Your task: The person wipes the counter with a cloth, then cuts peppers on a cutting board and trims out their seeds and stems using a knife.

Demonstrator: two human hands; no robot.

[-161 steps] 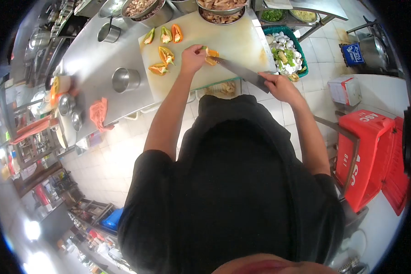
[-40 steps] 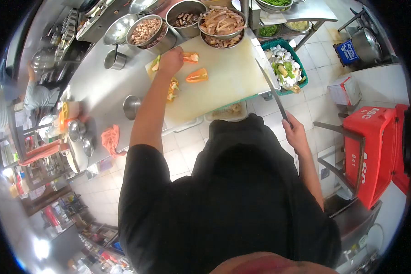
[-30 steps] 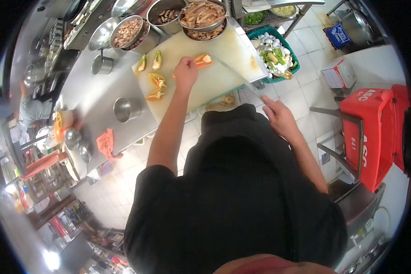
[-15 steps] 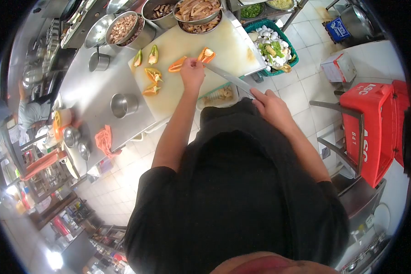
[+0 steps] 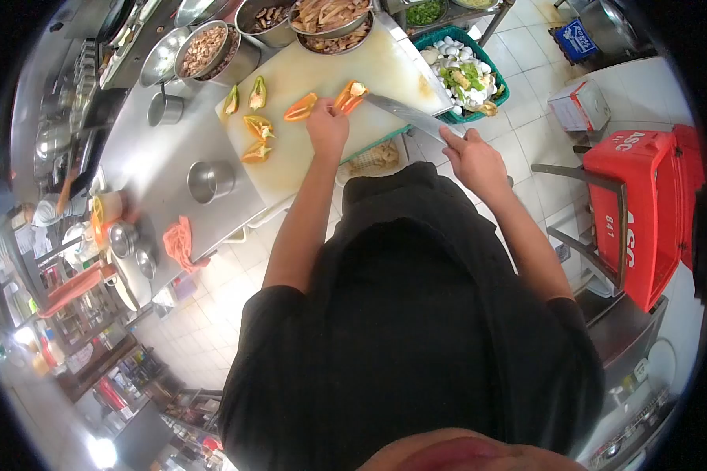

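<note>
My left hand (image 5: 327, 128) rests over the cutting board (image 5: 389, 63), fingers curled in against a piece of orange bell pepper (image 5: 351, 95). Another orange pepper piece (image 5: 300, 107) lies just left of the fingertips. In my right hand (image 5: 479, 163) is a large knife (image 5: 416, 119), gripped by its handle. Its blade points left, with the tip close beside the right-hand pepper piece. Further left on the board are yellow-orange pepper pieces (image 5: 258, 125) and green pepper pieces (image 5: 258, 93), with pale cores showing.
Bowls of sliced food (image 5: 330, 17) line the board's far side. A teal basket (image 5: 501, 94) of white scraps and green trimmings stands beyond the right edge. Below the near edge sits a container (image 5: 379, 159). A steel pot (image 5: 210, 181) and a pink cloth (image 5: 180, 242) are left; a red bin (image 5: 632, 212) is right.
The knife has shifted right, its tip moving from near my left fingers to beside the pepper piece; more of the blade's flat shows. My left hand stays by the peppers. The view shifted slightly.
</note>
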